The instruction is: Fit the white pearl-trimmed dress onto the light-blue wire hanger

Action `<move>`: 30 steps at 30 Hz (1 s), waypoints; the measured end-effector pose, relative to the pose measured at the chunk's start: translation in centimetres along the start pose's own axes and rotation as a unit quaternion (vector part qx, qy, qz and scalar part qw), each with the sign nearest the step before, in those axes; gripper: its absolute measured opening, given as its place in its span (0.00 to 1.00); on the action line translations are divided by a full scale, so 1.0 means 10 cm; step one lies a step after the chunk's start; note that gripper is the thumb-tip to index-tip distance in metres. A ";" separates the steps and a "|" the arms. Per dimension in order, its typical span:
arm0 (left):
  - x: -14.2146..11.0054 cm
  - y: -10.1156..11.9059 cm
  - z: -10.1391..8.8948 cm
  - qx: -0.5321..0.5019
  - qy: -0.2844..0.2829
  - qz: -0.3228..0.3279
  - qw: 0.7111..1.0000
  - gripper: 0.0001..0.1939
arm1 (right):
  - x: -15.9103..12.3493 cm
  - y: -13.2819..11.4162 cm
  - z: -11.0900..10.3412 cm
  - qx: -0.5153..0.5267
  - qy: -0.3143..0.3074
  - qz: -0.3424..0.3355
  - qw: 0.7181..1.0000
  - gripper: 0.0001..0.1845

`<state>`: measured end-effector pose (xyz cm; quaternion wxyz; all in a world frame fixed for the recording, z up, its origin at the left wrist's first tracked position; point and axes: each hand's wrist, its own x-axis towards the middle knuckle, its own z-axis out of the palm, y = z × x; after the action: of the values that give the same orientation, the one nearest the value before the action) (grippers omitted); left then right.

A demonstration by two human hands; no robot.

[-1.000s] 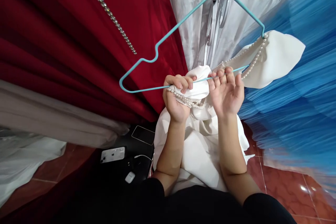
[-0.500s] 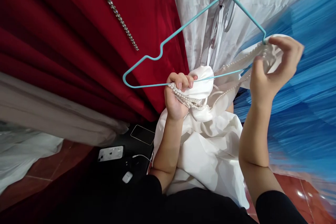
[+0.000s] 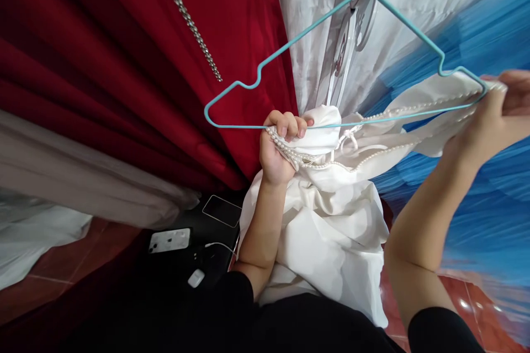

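The left hand (image 3: 279, 146) has its fingers curled tight round a bunch of the white pearl-edged fabric dress (image 3: 331, 231), at the bottom bar of the pale turquoise wire hanger (image 3: 314, 21). Over on the right, the right hand (image 3: 491, 113) pinches the dress's beaded edge by the hanger's end; the frame's edge cuts that hand off, and some of its fingers are hard to make out. The hanger's hook runs out of view at the top. The dress's lower folds spill between the forearms, partly hidden by the black sleeves.
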<state>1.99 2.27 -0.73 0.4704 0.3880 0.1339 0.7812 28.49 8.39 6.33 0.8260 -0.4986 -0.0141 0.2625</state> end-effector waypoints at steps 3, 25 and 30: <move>0.00 -0.05 -0.01 -0.026 -0.011 -0.006 1.000 0.25 | -0.05 0.33 -0.35 0.004 -0.278 -0.153 0.948 0.19; -0.03 0.50 -1.08 0.384 0.185 0.085 0.900 0.06 | -0.94 0.99 -0.32 0.070 -0.557 0.016 0.827 0.19; 0.39 1.02 -0.79 0.426 0.203 0.225 0.852 0.14 | -0.99 0.99 -0.34 0.060 -0.544 0.006 0.837 0.20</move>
<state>-11.25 1.41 1.73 0.0323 0.4025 0.4556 0.7933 16.82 4.76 -1.27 0.7120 -0.2249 -0.4425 0.4967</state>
